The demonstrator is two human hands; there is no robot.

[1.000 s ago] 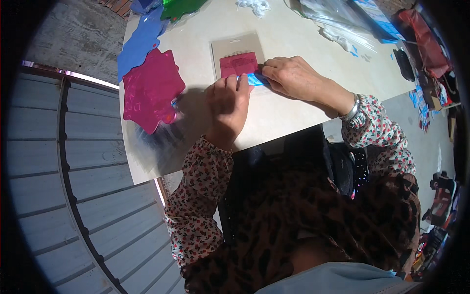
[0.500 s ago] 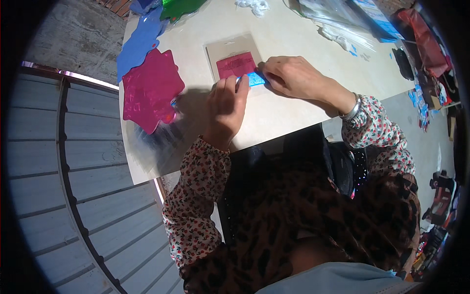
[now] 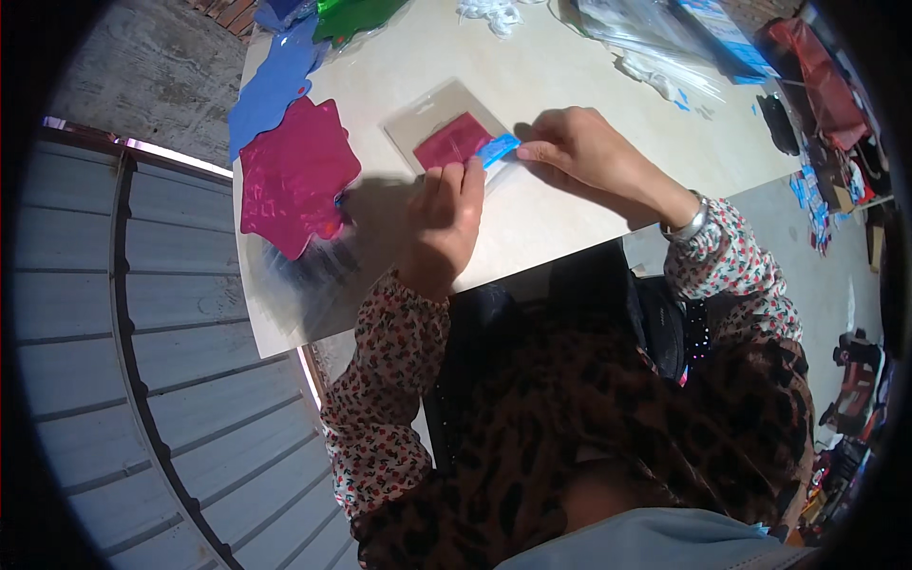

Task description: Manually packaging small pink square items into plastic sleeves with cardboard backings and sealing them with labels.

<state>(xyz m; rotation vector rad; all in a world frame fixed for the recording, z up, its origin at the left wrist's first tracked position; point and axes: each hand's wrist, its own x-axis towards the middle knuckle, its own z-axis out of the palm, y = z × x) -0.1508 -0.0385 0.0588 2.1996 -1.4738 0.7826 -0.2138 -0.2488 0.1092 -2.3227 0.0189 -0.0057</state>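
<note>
A clear plastic bag [image 3: 396, 122] with a magenta piece [image 3: 454, 140] inside lies tilted on the pale tabletop in front of me. Across its near right end runs a small bright-blue printed strip [image 3: 497, 149]. My left hand [image 3: 444, 214] has its fingers pressed together on the bag's near edge, beside the strip's left end; its fingertips are partly hidden. With thumb and forefinger, my right hand [image 3: 579, 144] pinches the strip's right end, its other fingers curled in.
At the left of the table [image 3: 560, 223] lie shiny magenta scalloped sheets [image 3: 296, 176], a blue sheet [image 3: 270, 87] and clear plastic sleeves [image 3: 304, 285]. A green package [image 3: 356, 17] is at the back. Stacked clear bags [image 3: 641, 38] and white crumpled material [image 3: 650, 71] sit back right.
The bag has turned counterclockwise, and the blue strip now slants up to the right. My right hand has shifted slightly right, its thumb now showing on the strip's end.
</note>
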